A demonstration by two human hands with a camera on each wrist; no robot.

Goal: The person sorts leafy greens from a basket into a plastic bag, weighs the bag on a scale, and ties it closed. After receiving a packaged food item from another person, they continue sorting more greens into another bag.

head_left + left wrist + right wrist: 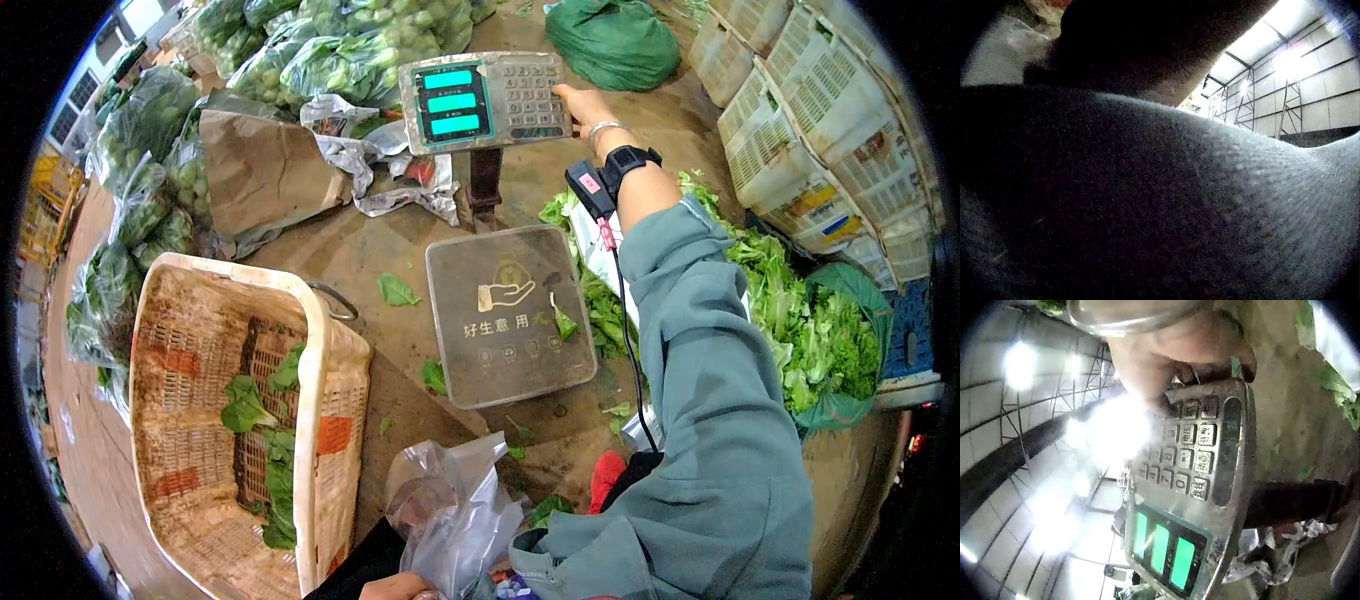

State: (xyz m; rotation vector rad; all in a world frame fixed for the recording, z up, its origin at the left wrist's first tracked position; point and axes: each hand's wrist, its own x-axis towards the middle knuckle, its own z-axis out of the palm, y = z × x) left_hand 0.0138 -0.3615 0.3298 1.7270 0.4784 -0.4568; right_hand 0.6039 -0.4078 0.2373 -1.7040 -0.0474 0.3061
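Observation:
At the right edge of a weighing scale's display head (485,100), my right hand (592,112) reaches in with a finger on the keypad (1188,447). Its other fingers (1244,362) are bent by the edge in the right wrist view. Three lit readouts glow beside the keys. Below the post lies the scale's flat platform (510,315), with a small leaf on it. My left hand (395,588), mostly cut off at the bottom of the head view, holds a clear plastic bag (450,510). Dark cloth fills most of the left wrist view.
A stained plastic crate (335,400) with leafy greens stands at left. Bagged vegetables (350,65) are heaped behind, near brown paper (265,170). Lettuce (800,330) lies at right, below stacked crates (790,120). A green sack (612,42) sits at the back.

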